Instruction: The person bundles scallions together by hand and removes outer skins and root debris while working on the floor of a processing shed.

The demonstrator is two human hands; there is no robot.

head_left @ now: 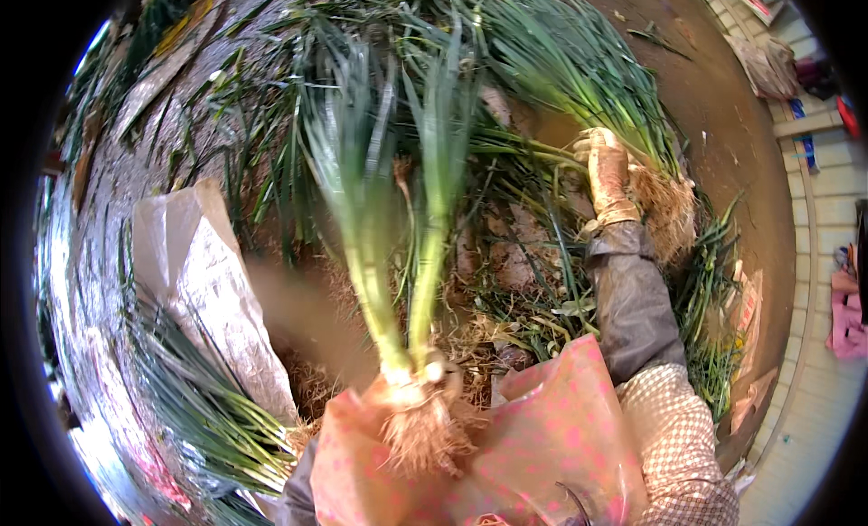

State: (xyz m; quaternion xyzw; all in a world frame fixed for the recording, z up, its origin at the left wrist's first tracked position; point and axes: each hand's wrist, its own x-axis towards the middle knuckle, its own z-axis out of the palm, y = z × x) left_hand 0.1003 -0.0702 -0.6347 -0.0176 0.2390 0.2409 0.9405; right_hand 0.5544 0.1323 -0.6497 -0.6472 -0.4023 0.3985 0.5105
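My right hand, in a dirt-stained pale glove, reaches to the far right with its fingers curled around green onion stalks. It lies against a large pile of green onions whose tangled roots hang beside the wrist. Before my lap a bunch of green onions stands upright, leaves away from me and brown roots toward me, slightly motion-blurred. A pinkish spotted plastic apron lies beneath its roots. Of my left arm only a dark sleeve shows at the lower edge. The left hand cannot be told apart among roots and blur.
Another bundle of green onions lies at the left beside a pale sheet. Loose leaves and root scraps litter the muddy ground in front. Pale tiles run along the right, with a pink cloth there.
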